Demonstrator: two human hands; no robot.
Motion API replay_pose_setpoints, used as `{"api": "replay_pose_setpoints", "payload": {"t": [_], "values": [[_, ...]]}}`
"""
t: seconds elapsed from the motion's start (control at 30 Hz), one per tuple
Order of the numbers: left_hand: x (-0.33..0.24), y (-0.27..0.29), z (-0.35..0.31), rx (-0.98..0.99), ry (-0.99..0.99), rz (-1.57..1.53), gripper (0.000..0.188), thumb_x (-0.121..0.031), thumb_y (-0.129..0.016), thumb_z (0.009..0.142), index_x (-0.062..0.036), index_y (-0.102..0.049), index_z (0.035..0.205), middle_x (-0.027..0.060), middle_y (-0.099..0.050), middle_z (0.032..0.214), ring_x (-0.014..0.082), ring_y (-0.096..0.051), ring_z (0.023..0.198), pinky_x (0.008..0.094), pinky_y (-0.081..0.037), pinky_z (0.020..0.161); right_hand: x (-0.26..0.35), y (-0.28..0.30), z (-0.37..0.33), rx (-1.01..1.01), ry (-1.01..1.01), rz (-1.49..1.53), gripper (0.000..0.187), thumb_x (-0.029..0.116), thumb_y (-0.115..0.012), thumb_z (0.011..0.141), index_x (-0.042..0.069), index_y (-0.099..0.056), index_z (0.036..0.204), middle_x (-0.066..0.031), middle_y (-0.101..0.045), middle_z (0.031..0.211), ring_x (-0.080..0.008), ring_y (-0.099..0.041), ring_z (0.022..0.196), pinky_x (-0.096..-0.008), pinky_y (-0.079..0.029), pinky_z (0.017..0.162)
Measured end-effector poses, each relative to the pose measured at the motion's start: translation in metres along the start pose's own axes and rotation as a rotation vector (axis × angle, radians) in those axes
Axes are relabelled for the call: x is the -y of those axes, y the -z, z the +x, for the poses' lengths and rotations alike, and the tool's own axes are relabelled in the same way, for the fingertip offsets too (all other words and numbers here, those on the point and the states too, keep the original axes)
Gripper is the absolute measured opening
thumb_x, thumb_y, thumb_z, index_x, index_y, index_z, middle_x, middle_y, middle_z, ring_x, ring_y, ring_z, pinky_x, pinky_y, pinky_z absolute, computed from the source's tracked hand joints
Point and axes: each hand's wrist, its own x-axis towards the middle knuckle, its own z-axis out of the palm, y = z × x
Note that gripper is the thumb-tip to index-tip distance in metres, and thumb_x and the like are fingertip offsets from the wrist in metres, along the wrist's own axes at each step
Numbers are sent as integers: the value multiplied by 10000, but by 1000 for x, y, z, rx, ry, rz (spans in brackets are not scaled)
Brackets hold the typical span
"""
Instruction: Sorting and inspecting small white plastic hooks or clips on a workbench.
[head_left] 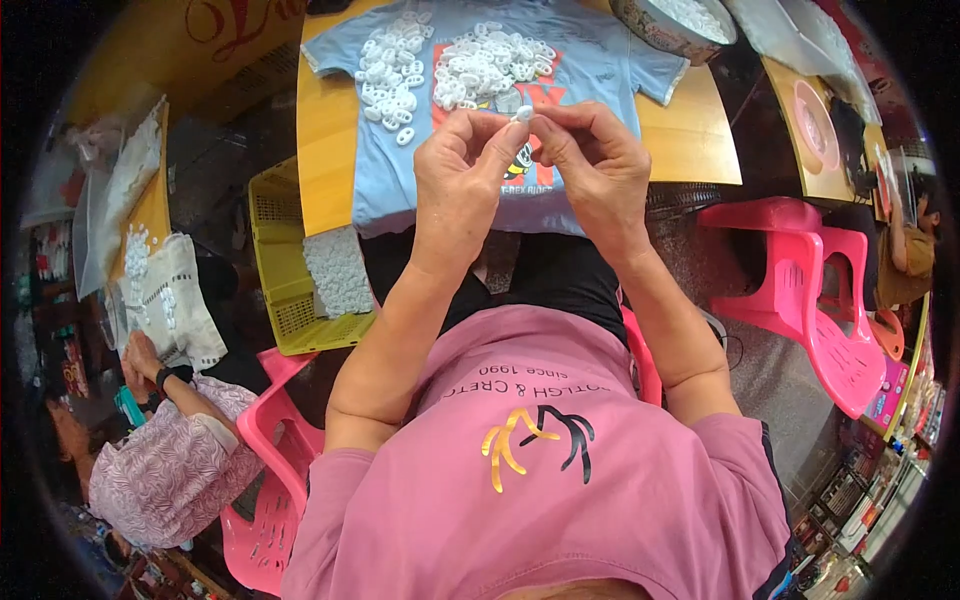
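Note:
Close together over the table, my left hand (458, 170) and my right hand (598, 165) pinch one small white plastic piece (523, 113) between thumbs and fingertips. The fingers partly cover it. Beneath them a light blue T-shirt (388, 185) lies spread on the wooden table (690, 130). On the shirt, just beyond my hands, sits a heap of white oval pieces (490, 65) with holes in them. A looser band of similar pieces (388, 80) runs along the heap's left, with one single piece (405, 136) at its near end.
A patterned bowl (650, 25) of white pieces stands at the far right table corner. Left of my legs is a yellow crate (280, 270) beside massed white pieces (342, 272). Pink chairs (785, 270) stand right and left. Another person (175, 450) works at the left.

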Motion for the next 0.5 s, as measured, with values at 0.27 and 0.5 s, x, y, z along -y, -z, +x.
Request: {"api": "replay_pose_setpoints", "payload": {"t": [0.27,0.5], "values": [[8,3,-2,69,-95,-66,231,-182,-670,919,2,-607,1043,42,-632,933,86,-587,793,238,-485,719,2,4,4,-14,-317,400,170,104,-663,910,-26,-635,1016,-59,-651,875,-89,-590,700,-266,-539,689],[29,13,-2,157,-155,-176,363,-306,-565,981,1,-576,1174,72,-548,1197,111,-543,1024,258,-448,855,13,-7,2,53,-414,649,387,78,-642,917,-5,-495,1266,-39,-619,894,-89,-564,694,-279,-538,689]]}}
